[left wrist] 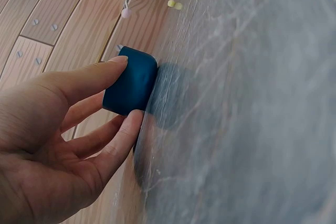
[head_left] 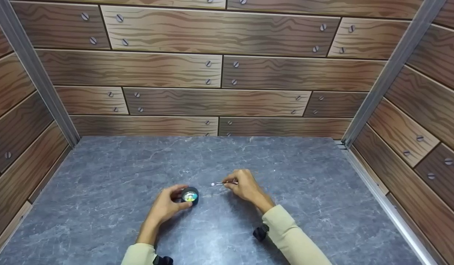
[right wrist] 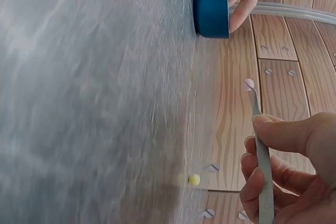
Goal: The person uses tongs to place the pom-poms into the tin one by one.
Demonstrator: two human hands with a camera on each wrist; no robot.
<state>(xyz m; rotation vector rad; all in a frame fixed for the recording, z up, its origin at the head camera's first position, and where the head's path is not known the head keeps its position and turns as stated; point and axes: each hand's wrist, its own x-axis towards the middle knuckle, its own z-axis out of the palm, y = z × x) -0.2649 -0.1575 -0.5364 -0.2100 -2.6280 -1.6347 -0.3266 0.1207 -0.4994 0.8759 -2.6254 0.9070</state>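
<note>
My left hand (head_left: 167, 204) grips a small round dark blue cup (left wrist: 132, 81) that stands on the table, thumb on one side and fingers on the other. From above, the cup's mouth shows a shiny inside with bright yellow and turquoise spots. To the right of the cup, my right hand (head_left: 244, 186) pinches slim metal tweezers (right wrist: 264, 174) between thumb and fingers. The bent tips of the tweezers hold a small pale pink bead (right wrist: 249, 84) above the table, a short way from the cup.
A small yellow bead (right wrist: 194, 180) lies on the grey marbled table (head_left: 113, 184), near the right hand. Wood-patterned walls (head_left: 219, 70) with metal corner posts (head_left: 381, 77) enclose the table at the back and sides.
</note>
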